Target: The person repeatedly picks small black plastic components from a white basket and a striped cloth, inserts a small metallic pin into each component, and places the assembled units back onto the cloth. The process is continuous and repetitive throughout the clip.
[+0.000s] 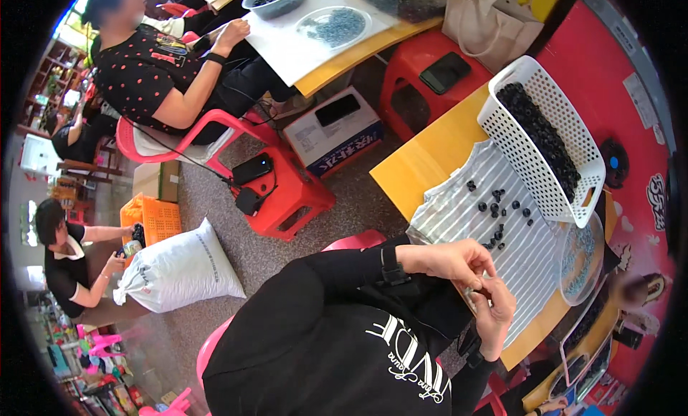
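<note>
My left hand (pixel 459 263) and my right hand (pixel 496 312) meet over the near edge of the table. Thumbs and fingers are pinched together at the fingertips. Between them shows a speck of something small and pale green (pixel 470 290), too small to name. Just beyond the hands, loose small black round parts (pixel 494 208) lie scattered on a grey-and-white striped cloth (pixel 527 273). A white perforated basket (pixel 584 208) holds many more such black parts. Beside it sits a clear round dish (pixel 573 290) with small blue-green pieces inside.
Bare yellow tabletop (pixel 423 169) shows past the cloth. A red stool (pixel 287 201) carries a black device with a cable. Another red stool (pixel 408 93) bears a phone. A stuffed white sack (pixel 190 273) lies on the floor beside an orange crate (pixel 161 219). Other people sit nearby.
</note>
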A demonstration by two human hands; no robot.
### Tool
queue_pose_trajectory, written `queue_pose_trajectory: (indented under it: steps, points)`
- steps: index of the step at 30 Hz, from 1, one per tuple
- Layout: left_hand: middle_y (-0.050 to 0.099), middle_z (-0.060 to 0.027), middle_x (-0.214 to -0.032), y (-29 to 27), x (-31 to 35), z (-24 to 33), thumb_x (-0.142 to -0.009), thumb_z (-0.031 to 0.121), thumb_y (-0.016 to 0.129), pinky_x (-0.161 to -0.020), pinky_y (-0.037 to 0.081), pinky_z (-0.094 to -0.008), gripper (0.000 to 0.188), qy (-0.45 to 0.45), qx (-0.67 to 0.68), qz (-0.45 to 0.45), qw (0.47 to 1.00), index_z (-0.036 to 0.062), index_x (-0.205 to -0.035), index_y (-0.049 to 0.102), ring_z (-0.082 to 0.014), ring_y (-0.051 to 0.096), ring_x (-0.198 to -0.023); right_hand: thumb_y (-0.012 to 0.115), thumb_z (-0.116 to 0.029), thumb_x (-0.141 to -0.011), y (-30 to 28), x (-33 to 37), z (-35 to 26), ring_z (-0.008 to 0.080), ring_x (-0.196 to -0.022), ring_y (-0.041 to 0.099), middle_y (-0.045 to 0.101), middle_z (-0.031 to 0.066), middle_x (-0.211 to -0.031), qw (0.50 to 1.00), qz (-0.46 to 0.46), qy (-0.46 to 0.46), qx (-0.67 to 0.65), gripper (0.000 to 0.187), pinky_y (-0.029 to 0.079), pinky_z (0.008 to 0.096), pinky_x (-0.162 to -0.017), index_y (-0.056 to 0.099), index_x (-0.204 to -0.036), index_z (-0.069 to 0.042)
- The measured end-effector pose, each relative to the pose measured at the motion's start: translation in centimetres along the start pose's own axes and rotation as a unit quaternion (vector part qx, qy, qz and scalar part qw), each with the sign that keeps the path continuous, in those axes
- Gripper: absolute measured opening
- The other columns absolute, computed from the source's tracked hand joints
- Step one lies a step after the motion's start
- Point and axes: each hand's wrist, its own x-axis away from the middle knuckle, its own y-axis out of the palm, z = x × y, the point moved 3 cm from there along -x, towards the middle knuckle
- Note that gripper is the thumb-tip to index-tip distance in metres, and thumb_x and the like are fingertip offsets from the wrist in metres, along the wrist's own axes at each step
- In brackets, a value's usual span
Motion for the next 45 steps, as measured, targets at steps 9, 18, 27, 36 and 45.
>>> queue_pose_trajectory:
  steps: [9, 18, 27, 36, 45]
  points:
    - [0.065, -0.0165, -0.095, 1.8, -2.2, 3.0, -0.076, -0.008, 0.060, -0.078, 0.052, -0.0399, 0.038, 0.216, -0.453, 0.095, 0.860, -0.0009, -0.113, 0.064, -0.0358, 0.064, -0.090, 0.068, 0.009, -0.068, 1.5, -0.3, 3.8, 0.0350, -0.077, 0.060, 0.059, 0.0171, -0.086, 0.966, 0.145, -0.084, 0.196, 0.023, 0.048, 0.0405, -0.064, 0.060, -0.088, 0.003]
    - [0.064, -0.0171, -0.091, 2.1, -2.2, 2.9, -0.074, -0.016, 0.061, -0.067, 0.053, -0.0376, 0.042, 0.186, -0.535, 0.058, 0.822, -0.0045, -0.114, 0.064, -0.0329, 0.064, -0.078, 0.065, 0.001, -0.066, 1.2, 1.1, 3.7, 0.0343, -0.081, 0.060, 0.057, 0.0198, -0.096, 0.966, 0.171, -0.097, 0.165, 0.034, 0.051, 0.0411, -0.066, 0.062, -0.098, 0.011]
    - [0.062, -0.0161, -0.089, 2.4, -2.2, 2.3, -0.065, -0.016, 0.065, -0.063, 0.051, -0.0376, 0.043, 0.194, -0.579, 0.025, 0.791, -0.0085, -0.107, 0.065, -0.0318, 0.062, -0.075, 0.063, -0.006, -0.067, 1.5, 1.9, 4.0, 0.0295, -0.076, 0.059, 0.057, 0.0204, -0.096, 0.966, 0.141, -0.102, 0.191, 0.024, 0.052, 0.0374, -0.062, 0.060, -0.087, 0.008]
    - [0.065, -0.0156, -0.087, 1.7, -2.4, 3.0, -0.075, -0.011, 0.067, -0.067, 0.053, -0.0328, 0.038, 0.150, -0.500, 0.048, 0.852, -0.0061, -0.112, 0.066, -0.0288, 0.066, -0.078, 0.069, 0.002, -0.074, 0.9, 1.0, 4.7, 0.0338, -0.075, 0.059, 0.055, 0.0159, -0.087, 0.978, 0.191, -0.068, 0.046, 0.026, 0.049, 0.0401, -0.063, 0.060, -0.098, 0.005]
    - [0.072, -0.0077, -0.103, 1.6, -1.1, 2.3, -0.095, 0.002, 0.064, -0.069, 0.052, -0.0215, 0.026, -0.069, -0.031, 0.087, 0.993, -0.0024, -0.121, 0.066, -0.0079, 0.065, -0.081, 0.080, -0.001, -0.074, -0.5, 1.9, 2.6, 0.0289, -0.074, 0.061, 0.058, 0.0129, -0.088, 0.977, 0.198, -0.078, -0.032, 0.037, 0.049, 0.0370, -0.063, 0.063, -0.107, 0.001]
